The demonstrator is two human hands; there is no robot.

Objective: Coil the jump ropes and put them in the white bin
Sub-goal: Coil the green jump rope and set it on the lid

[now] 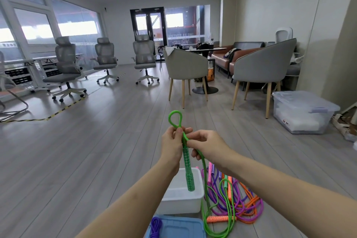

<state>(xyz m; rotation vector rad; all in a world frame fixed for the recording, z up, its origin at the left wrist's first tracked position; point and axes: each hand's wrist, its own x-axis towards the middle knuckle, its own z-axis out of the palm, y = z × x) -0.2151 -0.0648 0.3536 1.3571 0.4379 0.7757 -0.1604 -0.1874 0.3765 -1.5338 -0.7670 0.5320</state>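
My left hand (172, 146) grips the top of a green jump rope's handle (188, 170), which hangs down over the white bin (182, 202). A small loop of the green rope (174, 118) stands up above that hand. Just to the right, my right hand (205, 146) pinches the green cord, which runs down to the floor beside the bin. On the floor right of the bin lies a tangle of purple, pink and orange jump ropes (239, 201) with an orange handle (220, 219) in front. The bin's inside looks bare.
A blue lid (181, 227) lies in front of the bin with a coiled purple rope (156, 227) on its left edge. A clear lidded storage box (303, 113) stands at the right wall. Armchairs (185, 67) and office chairs (66, 67) stand farther back on the wood floor.
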